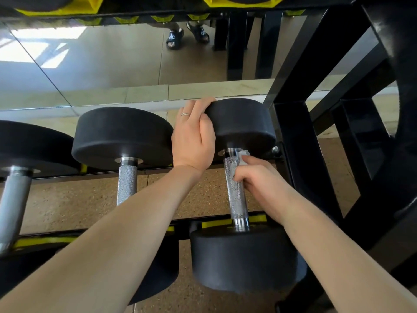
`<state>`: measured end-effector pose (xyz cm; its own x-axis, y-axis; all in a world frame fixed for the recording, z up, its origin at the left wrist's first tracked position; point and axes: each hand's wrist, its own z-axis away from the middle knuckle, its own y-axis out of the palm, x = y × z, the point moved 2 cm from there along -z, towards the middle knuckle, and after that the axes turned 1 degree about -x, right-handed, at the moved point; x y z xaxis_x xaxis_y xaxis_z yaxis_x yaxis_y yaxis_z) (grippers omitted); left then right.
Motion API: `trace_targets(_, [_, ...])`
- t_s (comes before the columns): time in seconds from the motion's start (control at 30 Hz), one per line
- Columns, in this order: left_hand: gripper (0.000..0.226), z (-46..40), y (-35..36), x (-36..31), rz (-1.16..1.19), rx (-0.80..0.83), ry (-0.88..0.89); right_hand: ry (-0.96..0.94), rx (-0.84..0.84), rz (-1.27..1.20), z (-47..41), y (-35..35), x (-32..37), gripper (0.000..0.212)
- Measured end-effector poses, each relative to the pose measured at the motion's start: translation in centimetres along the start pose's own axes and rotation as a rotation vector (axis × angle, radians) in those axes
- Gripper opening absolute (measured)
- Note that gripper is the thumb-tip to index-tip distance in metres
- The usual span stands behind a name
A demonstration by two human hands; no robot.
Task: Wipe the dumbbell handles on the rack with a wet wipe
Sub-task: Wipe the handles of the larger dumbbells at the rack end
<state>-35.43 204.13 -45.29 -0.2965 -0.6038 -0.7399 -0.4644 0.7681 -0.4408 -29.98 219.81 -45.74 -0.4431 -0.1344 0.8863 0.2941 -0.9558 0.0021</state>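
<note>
The rightmost black dumbbell [244,123] lies across the rack rails, its knurled steel handle [235,193] running toward me. My right hand [257,179] is wrapped around the upper part of that handle with a white wet wipe [244,157] pressed against the steel; a corner of the wipe sticks out above my fingers. My left hand [194,136] rests flat over the left edge of the dumbbell's far head, fingers curled over its top. A second dumbbell [123,136] sits to the left with its handle [127,184] bare.
A third dumbbell [20,163] lies at the far left. The black rack upright and braces [300,154] stand close on the right. Yellow-padded rails [45,240] run under the dumbbell heads. A mirror [101,59] behind the rack reflects floor tiles and sandalled feet.
</note>
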Motion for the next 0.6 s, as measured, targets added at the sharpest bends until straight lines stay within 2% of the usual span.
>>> trace_targets(0.07, [0.045,0.0,0.0,0.0,0.002,-0.005,0.005,-0.13,-0.087,0.23,0.6,0.1,0.4,0.039])
trace_targets(0.13, [0.044,-0.1,0.0,0.0,-0.003,0.0,0.006,-0.312,-0.198,0.559,1.4,0.4,0.5,0.046])
trace_targets(0.2, [0.044,-0.1,0.0,0.1,-0.01,0.006,0.01,-0.473,-0.286,0.992,1.8,1.4,0.4,0.056])
trace_targets(0.23, [0.045,-0.2,0.0,0.1,-0.01,0.007,0.013,-0.52,-0.323,1.177,1.7,1.9,0.0,0.056])
trace_targets(0.3, [0.047,-0.2,0.0,0.1,-0.009,0.003,0.02,-0.531,-0.377,1.377,1.2,2.3,-0.4,0.053])
trace_targets(0.43, [0.049,-0.1,0.0,0.1,-0.011,0.007,0.026,-0.559,-0.404,1.366,0.8,2.2,-0.4,0.049])
trace_targets(0.6, [0.048,-0.2,-0.1,0.2,-0.002,0.012,0.023,-0.477,-0.331,0.812,0.9,0.8,0.3,0.042])
